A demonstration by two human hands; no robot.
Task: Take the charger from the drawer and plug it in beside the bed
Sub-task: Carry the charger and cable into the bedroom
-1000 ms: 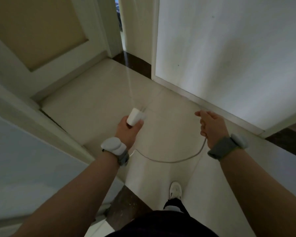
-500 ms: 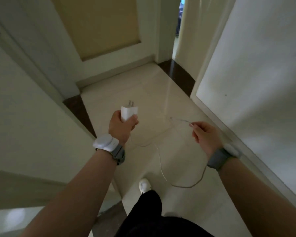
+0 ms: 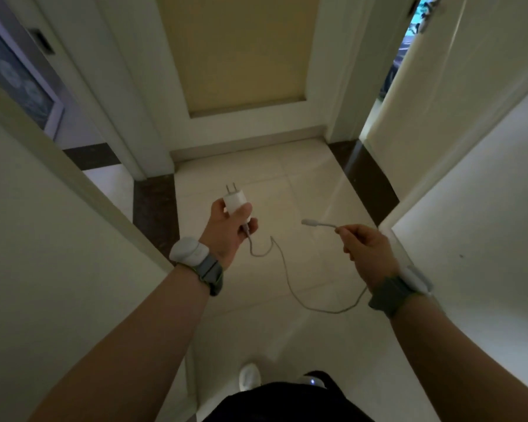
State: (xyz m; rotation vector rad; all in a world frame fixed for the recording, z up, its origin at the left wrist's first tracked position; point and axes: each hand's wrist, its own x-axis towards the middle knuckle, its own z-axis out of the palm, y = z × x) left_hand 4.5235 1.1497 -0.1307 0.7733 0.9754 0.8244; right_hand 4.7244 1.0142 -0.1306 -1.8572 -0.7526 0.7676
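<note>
Left hand [image 3: 230,228] is gripping the white charger [image 3: 234,202], fingers curling round the lower half of the block, and its 2 metal prongs are sticking up and away from the person. So the charger is sitting in that hand, out in the air above the pale tiled floor [image 3: 241,315], roughly over the middle of the hallway.

The thin white cable [image 3: 287,280] is coming out from under the left fingers, making a small kink, then sagging in a long loose loop across to the right hand [image 3: 366,254]. It isn't obviously touching the tiles, can't tell for sure.

Right hand is pinching the cable just behind its connector end [image 3: 309,222], other fingers curling in, and the connector is poking out toward the left hand. The 2 hands are hanging well apart.

Both wrists are wearing grey straps, the left wristband [image 3: 185,254] showing a white pod on top.

A cream-panelled door [image 3: 235,56] is standing straight ahead. 1 white shoe [image 3: 250,376] is peeking out at the bottom.
</note>
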